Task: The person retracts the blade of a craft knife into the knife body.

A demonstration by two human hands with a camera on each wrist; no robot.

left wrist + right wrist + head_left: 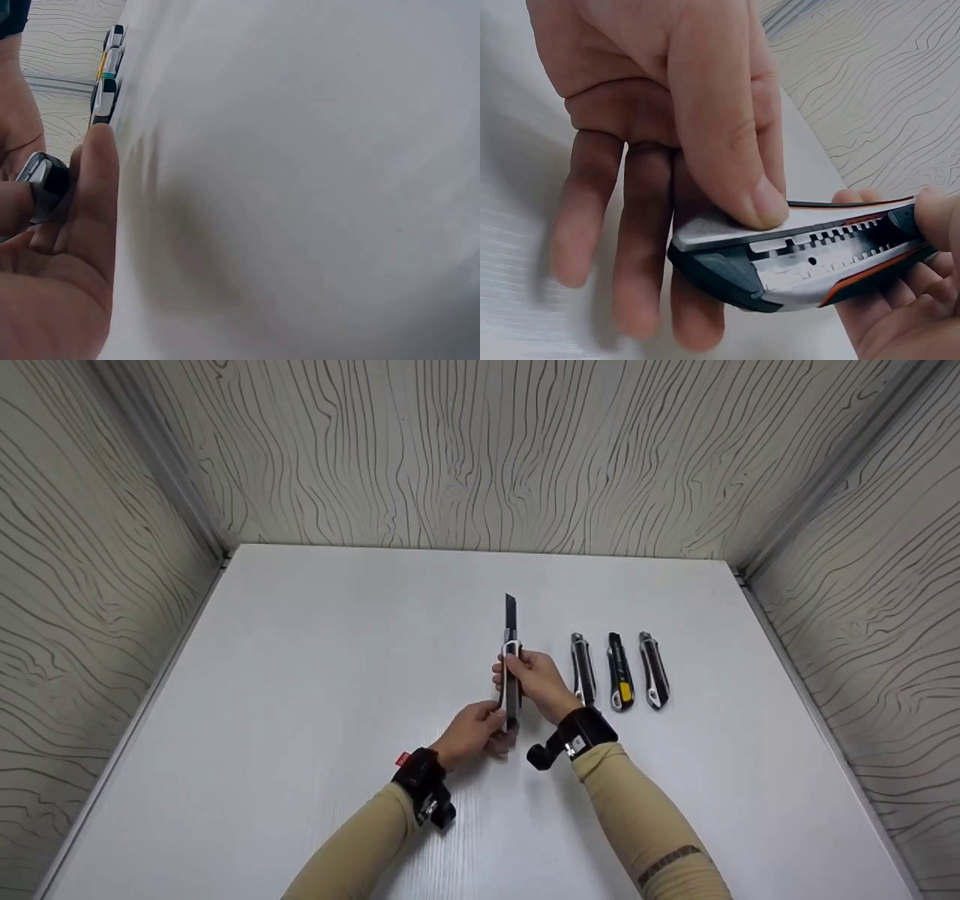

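Observation:
Both hands hold one utility knife [511, 690] upright in the head view, its long dark blade [510, 613] extended away from me. My right hand [544, 682] grips the upper handle, thumb on top; the right wrist view shows that thumb [934, 214] at the dark slider. The left hand [472, 731] pinches the butt end between thumb and fingers. In the right wrist view, the handle [810, 259] is silver and black with orange edging and a toothed slot along it. The left wrist view shows mainly its dark butt [52, 176].
Right of my hands, three more utility knives lie side by side on the white table [315, 660]: a silver-and-dark one [583, 667], a black one with a yellow part [619, 667] and another silver-and-dark one [654, 671]. Wood-patterned walls [465, 457] stand around the table.

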